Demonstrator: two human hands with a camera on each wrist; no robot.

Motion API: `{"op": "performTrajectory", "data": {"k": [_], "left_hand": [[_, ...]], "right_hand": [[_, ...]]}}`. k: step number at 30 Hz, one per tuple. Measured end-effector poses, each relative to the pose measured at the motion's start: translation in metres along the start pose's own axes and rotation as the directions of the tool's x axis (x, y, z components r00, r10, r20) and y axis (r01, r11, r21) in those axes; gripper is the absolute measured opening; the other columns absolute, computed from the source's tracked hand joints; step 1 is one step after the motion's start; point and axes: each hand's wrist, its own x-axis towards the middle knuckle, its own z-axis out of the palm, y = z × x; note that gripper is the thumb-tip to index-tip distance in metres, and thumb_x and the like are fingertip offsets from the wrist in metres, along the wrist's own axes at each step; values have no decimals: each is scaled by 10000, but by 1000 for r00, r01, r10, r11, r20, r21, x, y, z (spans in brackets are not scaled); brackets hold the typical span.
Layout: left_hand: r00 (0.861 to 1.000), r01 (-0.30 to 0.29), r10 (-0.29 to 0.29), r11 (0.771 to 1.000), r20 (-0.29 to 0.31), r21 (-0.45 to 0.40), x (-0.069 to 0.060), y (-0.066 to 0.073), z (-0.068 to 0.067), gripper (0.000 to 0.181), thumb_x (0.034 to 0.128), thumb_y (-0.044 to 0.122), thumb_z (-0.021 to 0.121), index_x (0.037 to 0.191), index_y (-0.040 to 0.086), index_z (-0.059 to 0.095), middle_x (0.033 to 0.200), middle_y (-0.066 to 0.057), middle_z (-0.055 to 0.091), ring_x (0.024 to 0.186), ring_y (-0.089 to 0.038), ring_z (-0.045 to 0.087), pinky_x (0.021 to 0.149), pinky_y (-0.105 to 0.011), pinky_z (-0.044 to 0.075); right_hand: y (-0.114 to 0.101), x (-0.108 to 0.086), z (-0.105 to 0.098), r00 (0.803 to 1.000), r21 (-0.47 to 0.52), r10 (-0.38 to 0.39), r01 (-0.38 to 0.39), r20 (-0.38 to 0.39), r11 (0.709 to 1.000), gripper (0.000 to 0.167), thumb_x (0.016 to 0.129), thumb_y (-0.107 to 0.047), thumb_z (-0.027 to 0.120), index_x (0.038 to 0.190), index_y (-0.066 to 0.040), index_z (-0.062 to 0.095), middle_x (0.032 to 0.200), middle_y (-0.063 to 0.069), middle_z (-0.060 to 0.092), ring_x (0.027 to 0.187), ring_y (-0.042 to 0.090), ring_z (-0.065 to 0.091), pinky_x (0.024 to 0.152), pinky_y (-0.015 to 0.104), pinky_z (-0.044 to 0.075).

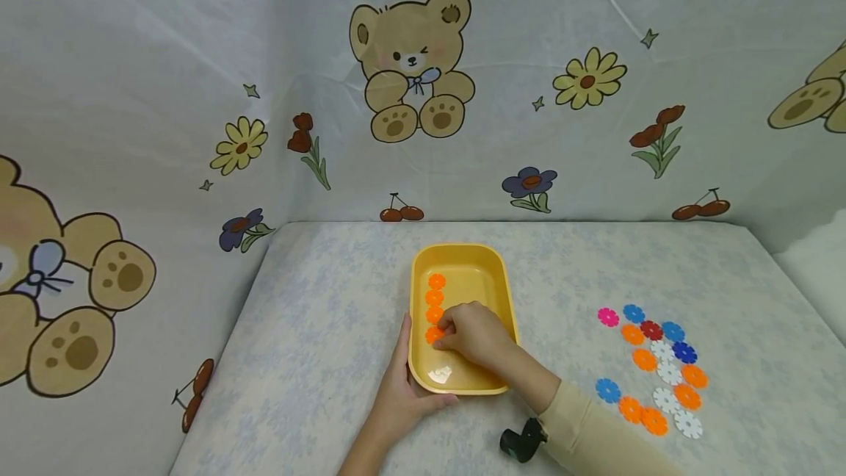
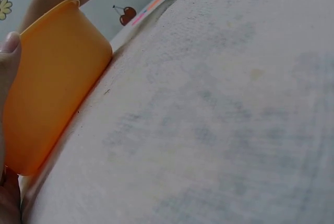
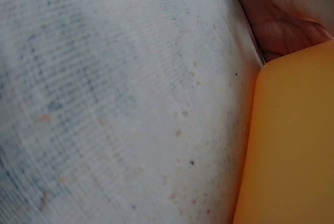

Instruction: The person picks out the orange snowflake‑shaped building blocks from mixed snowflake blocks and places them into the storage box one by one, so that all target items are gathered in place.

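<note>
A yellow plastic tray (image 1: 479, 281) sits on the table, with several orange flower-shaped discs (image 1: 434, 297) in a column along its left inside. The left hand (image 1: 399, 406) holds the tray at its near left corner, fingers along the left side and thumb by the front edge. Over the tray, the right hand (image 1: 476, 333) has its thumb and index finger around the nearest orange disc (image 1: 433, 335), pinching it at its right edge. In the left wrist view the tray's outer wall (image 2: 62, 78) shows beside the left thumb. The right wrist view shows the tray's wall (image 3: 297, 130) and part of the left hand (image 3: 287, 20).
Right of the tray lie loose flower discs in orange, white (image 1: 669, 372), blue (image 1: 608, 390), pink (image 1: 608, 316) and red (image 1: 651, 330). A black wrist-worn device (image 1: 522, 441) is near the right sleeve (image 1: 588, 424). A bear-printed cloth (image 1: 502, 153) hangs behind the table.
</note>
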Motion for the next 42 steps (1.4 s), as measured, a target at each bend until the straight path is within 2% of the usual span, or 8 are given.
{"op": "performTrajectory", "data": {"k": [8,16,20,24,30,34,38,42], "left_hand": [[1000,0,0,1000,3,10,1,2,-1,1314,717,205,905,1603,306,-60,1676,76,-8,1523,-166,208,1094,-82,321],[1000,-11,11,1000,7,3,1,1,1,1308,725,203,900,1603,292,-64,1679,60,-17,1530,-199,194,1099,-86,317],[1000,-12,12,1000,8,-9,0,1,1,1302,734,181,892,1603,291,-71,1679,58,-16,1520,-202,231,1099,-107,338],[1000,-8,8,1000,-3,2,0,1,1,1314,722,181,901,1603,293,-67,1678,62,-5,1525,-191,211,1107,-92,309],[1000,8,-8,1000,-9,-8,1,1,1,1322,717,158,902,1603,297,-69,1673,87,-6,1537,-170,137,1119,-67,251],[1000,27,-27,999,-14,-18,0,1,1,1323,711,158,906,1601,326,-58,1669,113,-1,1536,-141,131,1118,-65,246],[999,31,-31,999,-13,-38,0,3,2,1324,706,149,907,1598,350,-50,1670,115,2,1535,-131,139,1117,-71,261],[1000,27,-27,998,-7,-50,0,3,2,1324,707,143,906,1598,351,-51,1673,104,1,1533,-137,149,1118,-81,275]], "right_hand": [[-1,0,-1,998,-41,17,-19,-53,999,224,729,-297,886,818,-125,774,714,-79,684,626,55,555,600,229,477],[-4,-6,-10,998,-54,-10,6,-67,998,215,772,-337,850,793,-158,734,605,-134,548,569,48,473,551,199,401],[-8,-18,-30,994,-32,0,-3,-112,999,246,797,-358,827,937,-164,771,691,-182,595,648,20,510,640,201,469],[-3,-36,-59,985,-14,19,-22,-170,1000,298,814,-332,814,1056,-165,769,788,-152,646,590,47,456,569,202,448],[33,-75,-98,976,-50,91,-103,-195,993,297,876,-274,765,1157,-185,736,916,-77,693,602,98,448,510,194,430],[71,-105,-115,975,-68,167,-178,-148,982,317,898,-252,743,1203,-171,712,995,-26,708,623,97,468,506,194,449],[110,-137,-128,972,-62,233,-234,-18,970,359,883,-238,752,1225,-149,692,1015,-6,682,588,79,453,492,209,422],[140,-163,-133,922,-25,360,-361,143,932,477,825,-350,793,1254,-176,677,1050,-13,657,649,106,452,507,219,418]]}}
